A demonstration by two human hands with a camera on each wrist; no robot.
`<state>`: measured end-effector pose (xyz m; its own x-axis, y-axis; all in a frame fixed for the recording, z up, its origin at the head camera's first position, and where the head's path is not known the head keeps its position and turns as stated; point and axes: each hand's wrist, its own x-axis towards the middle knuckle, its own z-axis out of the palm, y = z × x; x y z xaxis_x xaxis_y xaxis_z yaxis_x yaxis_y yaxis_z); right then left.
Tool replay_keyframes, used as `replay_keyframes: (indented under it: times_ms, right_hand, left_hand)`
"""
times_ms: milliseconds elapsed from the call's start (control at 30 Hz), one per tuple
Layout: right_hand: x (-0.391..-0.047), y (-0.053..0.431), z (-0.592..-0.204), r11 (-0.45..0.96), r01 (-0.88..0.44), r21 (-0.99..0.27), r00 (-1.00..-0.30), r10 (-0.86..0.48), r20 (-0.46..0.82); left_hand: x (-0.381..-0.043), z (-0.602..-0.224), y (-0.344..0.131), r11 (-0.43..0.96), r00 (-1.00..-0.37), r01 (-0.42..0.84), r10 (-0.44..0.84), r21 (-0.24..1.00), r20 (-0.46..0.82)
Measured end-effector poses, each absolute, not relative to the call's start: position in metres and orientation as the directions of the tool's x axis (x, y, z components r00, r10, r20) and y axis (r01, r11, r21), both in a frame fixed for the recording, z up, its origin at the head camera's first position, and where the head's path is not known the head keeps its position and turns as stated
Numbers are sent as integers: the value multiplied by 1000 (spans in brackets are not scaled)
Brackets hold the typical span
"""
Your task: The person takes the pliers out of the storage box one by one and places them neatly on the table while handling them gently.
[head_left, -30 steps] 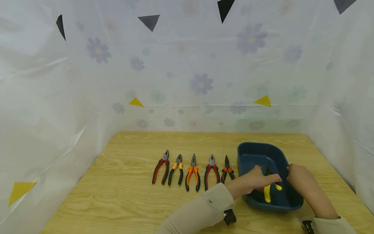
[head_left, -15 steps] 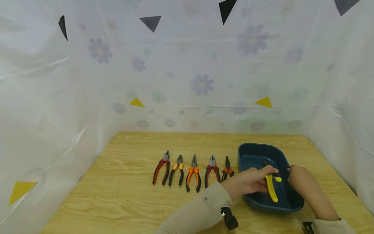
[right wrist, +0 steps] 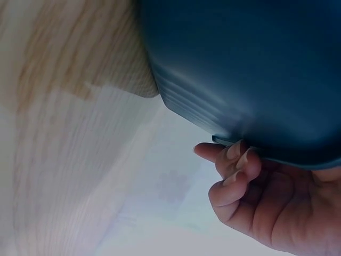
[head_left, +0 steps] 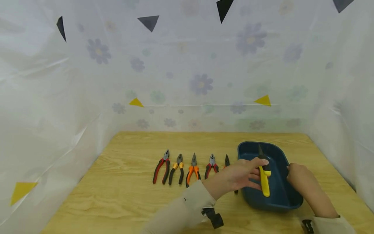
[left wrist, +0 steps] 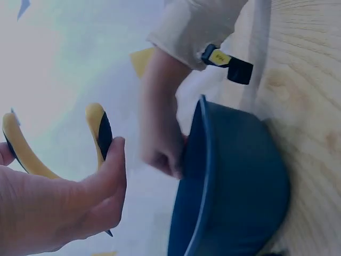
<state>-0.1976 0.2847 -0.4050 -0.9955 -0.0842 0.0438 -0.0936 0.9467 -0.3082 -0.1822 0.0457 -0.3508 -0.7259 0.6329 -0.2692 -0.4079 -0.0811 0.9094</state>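
Note:
Yellow-and-black pliers are held in my left hand above the blue bin, their pointed tip toward the far side. In the left wrist view, the two pliers handles stand spread apart between thumb and fingers. My right hand grips the bin's right rim; in the right wrist view, the fingers curl at the edge beneath the bin wall. The small orange-and-black pliers on the table are mostly hidden behind my left hand.
Left of the bin, several pliers lie in a row on the wooden table: red-and-black pliers, yellow-handled pliers, orange pliers and another red-and-black pair. White patterned sheeting surrounds the table.
My left hand has lifted the yellow-and-black pliers from low in the bin and moved leftward with them, now covering more of the small orange-and-black pliers. My right hand stays on the rim.

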Motion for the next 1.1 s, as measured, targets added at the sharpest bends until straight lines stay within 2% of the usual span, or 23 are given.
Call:
replay_keyframes:
  times_ms: [200,300,533,700,900,1100]
  right_hand:
    - [-206,282,-403,939,-146,-312,-987,-120,102]
    - [-206,279,-405,937,-153,-314,-986,-125,109]
    - [-202,277,-413,931,-146,-333,-987,-117,106]
    - [-201,275,-410,929,-142,-341,-988,-111,107]
    - [-201,275,-408,929,-146,-340,-987,-116,108]
    - [-202,275,-408,935,-142,-326,-988,-112,111]
  left_hand:
    - [-188,-336,-8,-79,-807,-270,562,960,-181]
    - [-190,-337,-37,-23,-854,-218,489,976,-179]
    - [-197,-341,-102,120,-911,-141,374,983,-176]
    - [-205,-340,-139,246,-963,-100,221,964,-156]
    - [-211,-346,-180,400,-986,-113,66,909,-151]
    - [-213,-359,-222,550,-994,-85,14,831,-112]
